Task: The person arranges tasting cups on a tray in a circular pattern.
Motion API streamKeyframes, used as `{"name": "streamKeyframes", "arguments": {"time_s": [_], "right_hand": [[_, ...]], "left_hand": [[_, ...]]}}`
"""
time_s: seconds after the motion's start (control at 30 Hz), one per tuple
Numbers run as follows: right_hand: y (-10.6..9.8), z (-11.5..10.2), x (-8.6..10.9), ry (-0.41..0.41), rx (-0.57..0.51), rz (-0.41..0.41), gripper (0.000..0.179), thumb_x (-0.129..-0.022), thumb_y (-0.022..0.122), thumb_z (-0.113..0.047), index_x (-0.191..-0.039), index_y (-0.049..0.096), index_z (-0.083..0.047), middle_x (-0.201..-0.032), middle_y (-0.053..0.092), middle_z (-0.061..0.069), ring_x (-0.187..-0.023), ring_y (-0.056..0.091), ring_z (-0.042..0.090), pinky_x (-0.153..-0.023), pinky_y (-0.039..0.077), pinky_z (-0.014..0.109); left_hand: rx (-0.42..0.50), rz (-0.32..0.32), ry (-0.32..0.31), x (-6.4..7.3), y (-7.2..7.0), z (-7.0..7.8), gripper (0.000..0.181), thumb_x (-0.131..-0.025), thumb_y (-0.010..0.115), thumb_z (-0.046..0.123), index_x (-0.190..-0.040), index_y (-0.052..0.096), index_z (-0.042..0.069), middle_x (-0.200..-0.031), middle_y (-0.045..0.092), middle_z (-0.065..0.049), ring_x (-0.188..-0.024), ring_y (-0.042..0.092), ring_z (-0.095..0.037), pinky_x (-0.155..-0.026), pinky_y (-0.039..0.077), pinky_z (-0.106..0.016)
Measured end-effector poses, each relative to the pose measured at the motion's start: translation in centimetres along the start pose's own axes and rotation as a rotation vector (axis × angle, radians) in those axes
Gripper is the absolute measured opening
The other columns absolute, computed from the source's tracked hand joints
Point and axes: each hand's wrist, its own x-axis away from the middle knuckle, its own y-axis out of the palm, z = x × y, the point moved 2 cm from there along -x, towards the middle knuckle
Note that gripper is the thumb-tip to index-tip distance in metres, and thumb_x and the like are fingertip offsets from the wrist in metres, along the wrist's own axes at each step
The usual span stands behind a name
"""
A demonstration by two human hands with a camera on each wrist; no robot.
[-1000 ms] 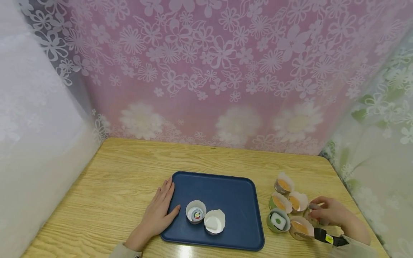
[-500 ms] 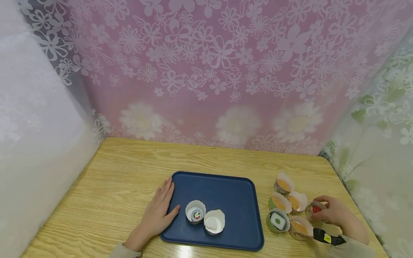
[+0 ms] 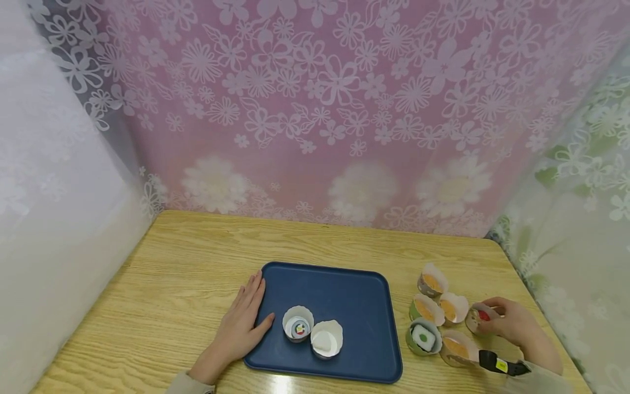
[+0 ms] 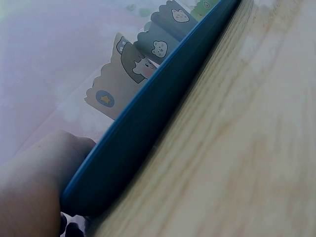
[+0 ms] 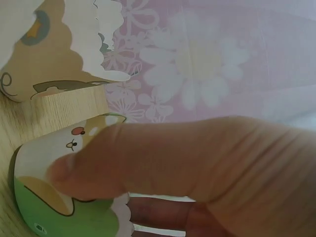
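Note:
At the right of the head view, my right hand [image 3: 514,324] grips a paper baking cup [image 3: 473,319] with something red [image 3: 484,316] inside. Up close, the thumb [image 5: 94,168] lies on the cup's printed animal face, above green paper [image 5: 79,219], and the other fingers are on its far side. My left hand [image 3: 240,317] rests along the left edge of a dark blue tray [image 3: 339,284], fingers straight and thumb over the rim. On the tray stand a white-lined cup [image 3: 291,313] with a round sushi-like piece [image 3: 300,328] and another cup [image 3: 334,328] with a white piece [image 3: 322,342].
Left of the right hand, several baking cups cluster on the wooden table [image 3: 197,262]. One green cup [image 3: 415,346] holds a white piece with a green dot; others, such as the back cup [image 3: 434,271], show orange inside. Flowered cloth [image 3: 295,137] hangs around the table.
The right hand's fingers have shifted at the cup, and the red thing inside, hidden a second ago, now shows. The left hand and the tray stay in place.

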Motion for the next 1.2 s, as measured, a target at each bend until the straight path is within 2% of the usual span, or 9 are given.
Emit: {"name": "streamKeyframes", "arguments": {"time_s": [0.37, 0.57, 0.8, 0.9, 1.03, 1.2], "right_hand": [[-1.3, -1.1, 0.8, -0.067, 0.04, 0.023, 0.066, -0.085, 0.076, -0.024, -0.127, 0.049, 0.018, -0.116, 0.057, 0.04, -0.095, 0.061, 0.046, -0.07, 0.054, 0.048], [-2.4, -3.4, 2.0, -0.112, 0.079, 0.101, 0.064, -0.085, 0.077, -0.026, -0.127, 0.052, 0.016, -0.109, 0.064, 0.03, -0.089, 0.063, 0.039, -0.065, 0.054, 0.046], [-2.8, -6.4, 2.9, -0.139, 0.145, 0.156, 0.07, -0.086, 0.076, -0.032, -0.133, 0.05, 0.013, -0.114, 0.061, 0.035, -0.087, 0.063, 0.04, -0.064, 0.053, 0.047], [-2.5, -7.9, 3.1, -0.163, 0.155, 0.175, 0.068, -0.086, 0.077, -0.032, -0.133, 0.051, 0.01, -0.112, 0.063, 0.032, -0.087, 0.063, 0.039, -0.063, 0.052, 0.046], [-1.8, -9.7, 3.3, -0.196, 0.127, 0.181, 0.067, -0.085, 0.077, -0.03, -0.135, 0.052, 0.007, -0.114, 0.063, 0.031, -0.09, 0.063, 0.039, -0.064, 0.052, 0.044], [-0.6, -12.0, 3.0, -0.251, 0.112, 0.187, 0.064, -0.085, 0.077, -0.028, -0.136, 0.053, 0.005, -0.122, 0.059, 0.034, -0.101, 0.059, 0.049, -0.07, 0.054, 0.05]], "left_hand": [[0.001, 0.002, -0.003, 0.1, -0.1, -0.1, 0.077, -0.095, 0.065, 0.029, -0.153, 0.028, -0.006, -0.164, 0.016, -0.017, -0.149, 0.018, -0.035, -0.121, 0.014, -0.047], [-0.003, 0.003, 0.0, 0.1, -0.3, -0.2, 0.077, -0.095, 0.064, 0.03, -0.153, 0.028, -0.006, -0.164, 0.016, -0.017, -0.149, 0.018, -0.035, -0.121, 0.014, -0.046], [0.004, 0.004, 0.001, 0.1, -0.3, -0.2, 0.077, -0.095, 0.064, 0.029, -0.153, 0.028, -0.006, -0.164, 0.016, -0.017, -0.149, 0.018, -0.035, -0.121, 0.013, -0.046], [0.003, 0.005, 0.005, 0.1, -0.2, -0.3, 0.077, -0.096, 0.064, 0.03, -0.153, 0.028, -0.006, -0.164, 0.016, -0.017, -0.149, 0.017, -0.035, -0.122, 0.011, -0.044], [-0.003, 0.0, 0.003, 0.1, -0.1, -0.2, 0.077, -0.095, 0.064, 0.03, -0.153, 0.028, -0.006, -0.164, 0.015, -0.016, -0.15, 0.017, -0.034, -0.121, 0.014, -0.046], [-0.002, -0.005, 0.005, 0.0, -0.1, -0.1, 0.077, -0.095, 0.064, 0.03, -0.153, 0.028, -0.006, -0.164, 0.015, -0.016, -0.15, 0.017, -0.034, -0.121, 0.015, -0.047]]}}
